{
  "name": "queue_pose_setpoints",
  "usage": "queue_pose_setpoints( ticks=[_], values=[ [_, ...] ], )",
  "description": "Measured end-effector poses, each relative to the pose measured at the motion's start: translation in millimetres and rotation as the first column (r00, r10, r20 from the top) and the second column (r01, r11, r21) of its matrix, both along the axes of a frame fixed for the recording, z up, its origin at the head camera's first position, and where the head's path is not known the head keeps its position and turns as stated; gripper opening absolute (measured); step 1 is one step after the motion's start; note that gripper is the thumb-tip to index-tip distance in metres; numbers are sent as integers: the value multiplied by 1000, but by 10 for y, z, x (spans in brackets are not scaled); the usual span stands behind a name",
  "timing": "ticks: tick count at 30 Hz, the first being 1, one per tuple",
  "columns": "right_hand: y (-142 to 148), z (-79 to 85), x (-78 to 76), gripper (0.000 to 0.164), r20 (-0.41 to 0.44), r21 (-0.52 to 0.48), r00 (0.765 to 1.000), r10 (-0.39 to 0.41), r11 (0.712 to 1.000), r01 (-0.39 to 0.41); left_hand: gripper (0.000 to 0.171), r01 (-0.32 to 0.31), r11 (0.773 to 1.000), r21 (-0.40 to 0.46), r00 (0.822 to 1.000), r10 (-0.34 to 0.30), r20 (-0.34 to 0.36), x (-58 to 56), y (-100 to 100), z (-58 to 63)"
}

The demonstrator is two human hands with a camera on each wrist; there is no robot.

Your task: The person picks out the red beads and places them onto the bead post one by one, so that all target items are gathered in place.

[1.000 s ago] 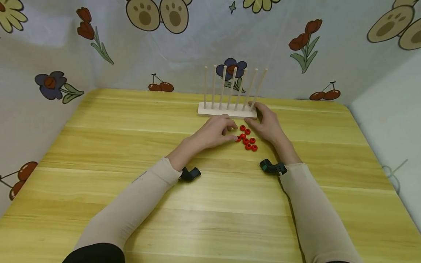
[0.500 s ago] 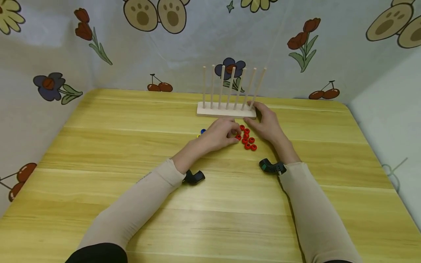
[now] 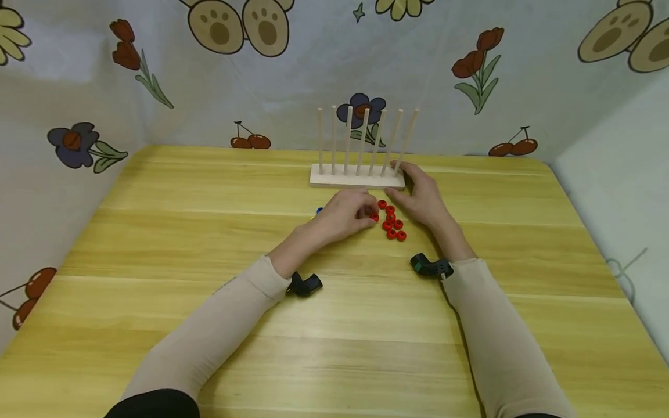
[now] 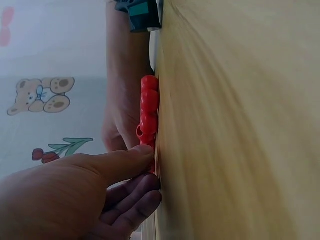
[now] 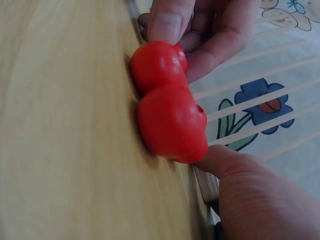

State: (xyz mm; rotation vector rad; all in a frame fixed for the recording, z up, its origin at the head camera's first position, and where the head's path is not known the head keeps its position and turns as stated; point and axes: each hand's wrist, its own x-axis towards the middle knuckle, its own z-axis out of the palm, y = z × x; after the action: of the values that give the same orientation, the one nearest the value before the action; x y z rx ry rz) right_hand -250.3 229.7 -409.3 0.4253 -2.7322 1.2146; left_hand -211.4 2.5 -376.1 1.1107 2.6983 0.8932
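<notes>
From the cluster of small, round red beads [image 3: 387,226], the open approach is at 6 o'clock, across the yellow wood-grain tabletop [image 3: 360,337] between the beige fabric sleeves [image 3: 504,334]. The left hand [image 3: 347,213] obstructs 9 o'clock, the right hand [image 3: 420,195] 2; the pale wooden seven-peg rack [image 3: 357,181] bars 11. Black wrist cameras [image 3: 430,266] jut in at 8 and 4.
</notes>
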Motion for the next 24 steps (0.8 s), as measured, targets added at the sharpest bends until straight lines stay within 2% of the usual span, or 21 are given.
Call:
queue_pose_setpoints(
  ticks=[11,18,21,24],
  values=[
    [-12,21,13,61,12,-18,1000,-15,1000,15,10,-52,996,69,997,48,61,-14,-52,42],
    [2,28,11,60,-11,-31,1000,-25,999,25,7,-79,988,133,996,74,46,-41,-55,58],
    [10,16,15,61,-8,-18,1000,-30,999,30,8,-110,980,164,994,105,37,-50,-74,74],
    [11,6,13,60,-4,-9,1000,-31,999,31,9,-151,960,236,988,150,26,-74,-122,142]
  ],
)
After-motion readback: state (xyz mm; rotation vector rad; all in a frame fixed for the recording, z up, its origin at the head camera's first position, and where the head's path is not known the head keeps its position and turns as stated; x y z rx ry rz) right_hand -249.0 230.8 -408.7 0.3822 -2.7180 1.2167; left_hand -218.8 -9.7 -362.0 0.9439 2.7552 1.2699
